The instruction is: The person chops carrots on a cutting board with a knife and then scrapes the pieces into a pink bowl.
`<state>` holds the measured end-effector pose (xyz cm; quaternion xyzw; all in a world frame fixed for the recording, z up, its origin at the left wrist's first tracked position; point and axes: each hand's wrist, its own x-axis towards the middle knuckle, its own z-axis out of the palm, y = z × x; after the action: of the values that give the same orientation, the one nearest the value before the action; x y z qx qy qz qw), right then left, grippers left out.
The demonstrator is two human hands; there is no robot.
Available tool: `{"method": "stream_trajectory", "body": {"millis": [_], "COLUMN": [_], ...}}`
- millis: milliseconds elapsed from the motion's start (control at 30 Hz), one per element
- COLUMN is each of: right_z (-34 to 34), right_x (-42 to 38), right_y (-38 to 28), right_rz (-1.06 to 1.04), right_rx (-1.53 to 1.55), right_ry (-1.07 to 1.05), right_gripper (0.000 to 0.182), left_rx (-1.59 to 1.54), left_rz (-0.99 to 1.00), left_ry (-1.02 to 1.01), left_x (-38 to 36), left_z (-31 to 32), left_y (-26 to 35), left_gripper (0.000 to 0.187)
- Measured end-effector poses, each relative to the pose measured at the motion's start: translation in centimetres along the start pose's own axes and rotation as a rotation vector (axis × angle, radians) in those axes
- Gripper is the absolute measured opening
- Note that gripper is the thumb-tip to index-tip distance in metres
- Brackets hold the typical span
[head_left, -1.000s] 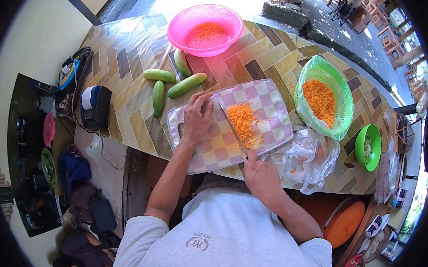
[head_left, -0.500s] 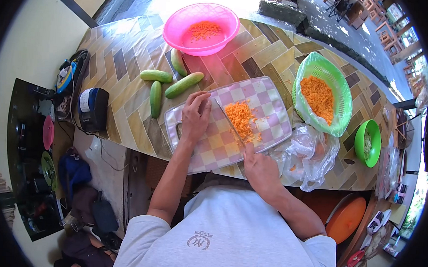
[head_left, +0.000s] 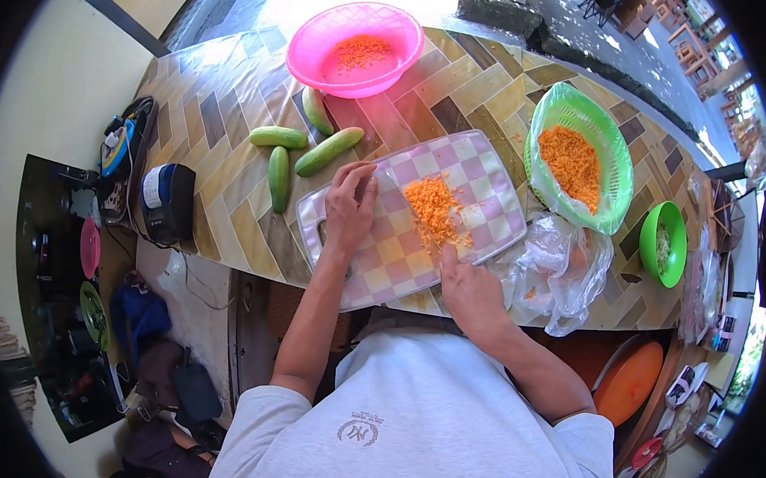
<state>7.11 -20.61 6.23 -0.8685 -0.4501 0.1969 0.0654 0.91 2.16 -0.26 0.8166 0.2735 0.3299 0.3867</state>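
A checkered pink-and-white cutting board (head_left: 480, 158) lies on the table with a pile of finely chopped carrot (head_left: 433, 207) on it. My right hand (head_left: 473, 296) is closed round the handle of a knife (head_left: 412, 210), whose thin blade slants up and left along the pile's left side. At the far end of the blade, the bent fingers of my left hand (head_left: 350, 205) are pressed together at the tip. Left of the board lie several cucumbers (head_left: 329, 151).
A pink basin (head_left: 301, 69) with carrot bits stands at the back. On the right are a plastic-lined green basket (head_left: 613, 155) of chopped carrot, a clear plastic bag (head_left: 561, 268) and a green bowl (head_left: 675, 252). A small dark machine (head_left: 169, 202) sits at the table's left edge.
The knife's handle end and my right hand have shifted slightly, and the blade looks less distinct against the carrot pile. My left hand stays at the tip. The whole view has turned a little.
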Motion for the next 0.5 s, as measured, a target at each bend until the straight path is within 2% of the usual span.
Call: {"method": "stream_trajectory", "body": {"millis": [67, 133, 367, 500], "right_z": [1.5, -0.2, -0.3, 0.1], "right_x": [0.2, 0.6, 0.4, 0.6], "right_y": [0.7, 0.2, 0.0, 0.5], "right_rz": [-0.015, -0.018, 0.004, 0.024], "right_rx": [0.004, -0.004, -0.022, -0.027], "right_ry": [0.046, 0.021, 0.015, -0.020], "right_gripper": [0.008, 0.008, 0.008, 0.013], "left_rx": [0.017, 0.043, -0.027, -0.012], "left_rz": [0.031, 0.042, -0.016, -0.006], "left_ry": [0.005, 0.001, 0.002, -0.009], "left_x": [0.2, 0.2, 0.2, 0.0], "left_z": [0.1, 0.0, -0.2, -0.1], "left_y": [-0.5, -0.6, -0.1, -0.4], "left_gripper": [0.019, 0.019, 0.018, 0.018]}}
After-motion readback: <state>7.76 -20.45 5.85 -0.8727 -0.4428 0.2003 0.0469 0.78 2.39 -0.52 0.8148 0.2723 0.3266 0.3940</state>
